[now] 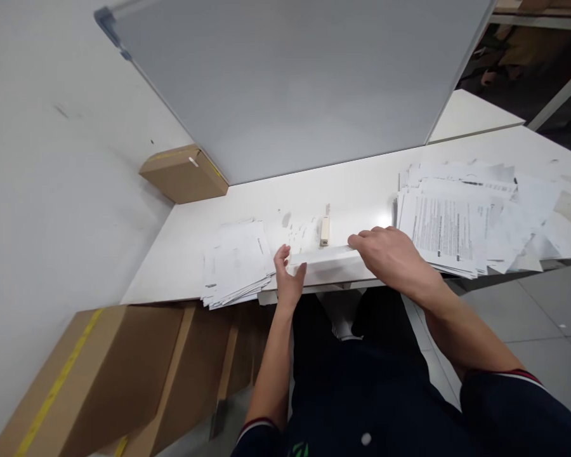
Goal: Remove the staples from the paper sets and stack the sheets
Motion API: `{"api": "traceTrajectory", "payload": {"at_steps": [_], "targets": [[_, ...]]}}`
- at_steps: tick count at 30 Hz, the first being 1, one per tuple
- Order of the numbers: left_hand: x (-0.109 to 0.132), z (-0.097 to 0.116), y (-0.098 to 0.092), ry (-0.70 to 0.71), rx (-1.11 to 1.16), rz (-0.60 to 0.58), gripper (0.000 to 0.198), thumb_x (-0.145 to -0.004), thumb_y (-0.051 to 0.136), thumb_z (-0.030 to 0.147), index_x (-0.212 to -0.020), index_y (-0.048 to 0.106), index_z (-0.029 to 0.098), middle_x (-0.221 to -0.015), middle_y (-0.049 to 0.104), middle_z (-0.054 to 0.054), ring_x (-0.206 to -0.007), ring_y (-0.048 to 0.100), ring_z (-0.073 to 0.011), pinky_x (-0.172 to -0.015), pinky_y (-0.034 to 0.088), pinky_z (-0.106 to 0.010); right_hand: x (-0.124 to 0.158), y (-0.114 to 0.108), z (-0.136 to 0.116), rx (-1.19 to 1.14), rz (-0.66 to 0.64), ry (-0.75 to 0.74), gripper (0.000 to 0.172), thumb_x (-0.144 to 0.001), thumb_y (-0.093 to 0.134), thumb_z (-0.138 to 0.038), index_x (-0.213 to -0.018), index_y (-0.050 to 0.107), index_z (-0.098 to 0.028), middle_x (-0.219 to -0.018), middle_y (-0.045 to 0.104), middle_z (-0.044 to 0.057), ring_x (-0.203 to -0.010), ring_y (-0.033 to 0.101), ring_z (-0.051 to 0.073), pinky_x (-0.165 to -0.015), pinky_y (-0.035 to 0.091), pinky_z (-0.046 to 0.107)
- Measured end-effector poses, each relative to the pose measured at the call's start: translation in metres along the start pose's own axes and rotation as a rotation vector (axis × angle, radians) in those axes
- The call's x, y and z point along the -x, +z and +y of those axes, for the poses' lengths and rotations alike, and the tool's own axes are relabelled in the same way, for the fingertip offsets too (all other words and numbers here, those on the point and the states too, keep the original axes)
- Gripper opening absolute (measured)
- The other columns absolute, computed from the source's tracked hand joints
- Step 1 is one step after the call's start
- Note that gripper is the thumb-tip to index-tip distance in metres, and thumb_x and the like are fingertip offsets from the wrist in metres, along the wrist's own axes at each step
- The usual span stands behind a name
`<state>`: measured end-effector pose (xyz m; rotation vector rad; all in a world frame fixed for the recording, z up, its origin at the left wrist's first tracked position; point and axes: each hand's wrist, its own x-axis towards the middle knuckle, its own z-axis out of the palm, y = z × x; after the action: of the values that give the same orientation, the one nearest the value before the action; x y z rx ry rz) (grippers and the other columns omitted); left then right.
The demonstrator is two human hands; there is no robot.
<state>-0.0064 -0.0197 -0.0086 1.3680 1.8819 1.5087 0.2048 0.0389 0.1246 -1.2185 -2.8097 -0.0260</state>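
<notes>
Paper stack (pixel 328 262), right fingers (pixel 360 241) pinching one end, left fingers (pixel 282 254) spread, cardboard boxes (pixel 128 368), contents hidden

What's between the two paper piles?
In the head view: a beige block, dark smudges and, nearer the body, the left hand and right hand with white paper between them.

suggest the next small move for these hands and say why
I'd probably close the left hand gently on its end of what looks like white paper: its thumb and fingers stand spread apart there, while the right hand appears to grip the other end, so the hold looks firmer on that side.
</notes>
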Motion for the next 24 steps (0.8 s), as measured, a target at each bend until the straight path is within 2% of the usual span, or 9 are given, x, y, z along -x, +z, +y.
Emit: {"api": "traceTrajectory", "payload": {"at_steps": [2,4,6,9,12,15,19,21,24], "targets": [[0.003,-0.006,0.002,0.044,-0.045,-0.132,0.049,-0.075,0.058,0.038,-0.12,0.044,0.024,-0.126,0.046,-0.01,-0.118,0.042,-0.0212,-0.096,0.036,-0.037,-0.003,0.004,-0.007,0.068,-0.081,-0.006,0.025,-0.071,0.041,0.002,-0.077,0.057,-0.015,-0.066,0.061,0.009,-0.062,0.054,0.019,-0.053,0.026,0.028],[0.005,-0.012,0.005,0.095,-0.028,-0.203,0.031,-0.077,0.055,0.038,-0.104,0.057,0.023,-0.115,0.055,-0.009,-0.114,0.046,-0.0213,-0.096,0.036,-0.038,-0.006,0.013,-0.011,0.085,-0.148,-0.009,0.023,-0.071,0.043,0.002,-0.079,0.057,-0.015,-0.068,0.061,0.009,-0.062,0.056,0.019,-0.052,0.025,0.028],[0.004,-0.015,0.005,0.087,0.02,-0.183,0.023,-0.079,0.053,0.039,-0.091,0.062,0.022,-0.102,0.061,-0.007,-0.107,0.051,-0.0208,-0.094,0.038,-0.038,-0.007,0.017,-0.009,0.076,-0.168,-0.005,0.023,-0.071,0.043,0.002,-0.079,0.056,-0.015,-0.065,0.061,0.008,-0.059,0.055,0.018,-0.051,0.025,0.027],[0.0,-0.008,0.0,-0.024,0.146,-0.09,0.023,-0.075,0.057,0.041,-0.083,0.063,0.02,-0.087,0.064,-0.004,-0.09,0.058,-0.0184,-0.081,0.044,-0.033,0.0,0.01,0.002,-0.04,-0.103,0.012,0.019,-0.075,0.043,-0.003,-0.075,0.055,-0.017,-0.053,0.054,0.004,-0.049,0.05,0.015,-0.049,0.024,0.028],[-0.008,0.004,-0.007,-0.08,0.35,0.03,0.025,-0.073,0.06,0.042,-0.083,0.061,0.019,-0.074,0.062,-0.001,-0.073,0.058,-0.014,-0.071,0.047,-0.028,0.012,0.009,0.016,-0.367,-0.065,0.027,0.017,-0.082,0.044,-0.019,-0.072,0.057,-0.02,-0.05,0.052,0.001,-0.045,0.046,0.013,-0.047,0.027,0.027],[-0.012,0.007,-0.006,-0.094,0.442,0.084,0.03,-0.077,0.054,0.044,-0.092,0.06,0.018,-0.079,0.061,-0.002,-0.072,0.058,-0.0122,-0.07,0.048,-0.027,0.026,0.035,0.023,-0.853,-0.168,0.137,0.021,-0.082,0.047,-0.033,-0.075,0.061,-0.02,-0.062,0.062,0.002,-0.052,0.055,0.015,-0.047,0.035,0.026],[-0.009,-0.006,0.009,-0.123,0.184,-0.024,0.033,-0.08,0.051,0.041,-0.103,0.058,0.018,-0.084,0.061,-0.005,-0.081,0.058,-0.0136,-0.077,0.047,-0.029,0.047,0.1,0.016,-1.475,-0.404,0.507,0.025,-0.075,0.058,-0.036,-0.089,0.063,-0.016,-0.082,0.069,0.007,-0.071,0.064,0.022,-0.056,0.049,0.03],[-0.009,-0.012,0.017,-0.091,0.038,-0.07,0.033,-0.081,0.049,0.037,-0.106,0.056,0.018,-0.091,0.061,-0.006,-0.087,0.057,-0.0144,-0.08,0.046,-0.029,0.057,0.125,0.008,-1.68,-0.39,0.633,0.031,-0.073,0.062,-0.034,-0.096,0.062,-0.014,-0.084,0.069,0.008,-0.074,0.065,0.023,-0.06,0.051,0.031],[-0.013,-0.017,0.027,-0.008,-0.116,-0.128,0.033,-0.084,0.044,0.031,-0.113,0.053,0.019,-0.096,0.06,-0.007,-0.085,0.055,-0.014,-0.079,0.046,-0.03,0.064,0.14,-0.001,-1.849,-0.323,0.72,0.036,-0.073,0.063,-0.032,-0.103,0.061,-0.014,-0.085,0.07,0.009,-0.073,0.066,0.022,-0.062,0.052,0.031]]}}
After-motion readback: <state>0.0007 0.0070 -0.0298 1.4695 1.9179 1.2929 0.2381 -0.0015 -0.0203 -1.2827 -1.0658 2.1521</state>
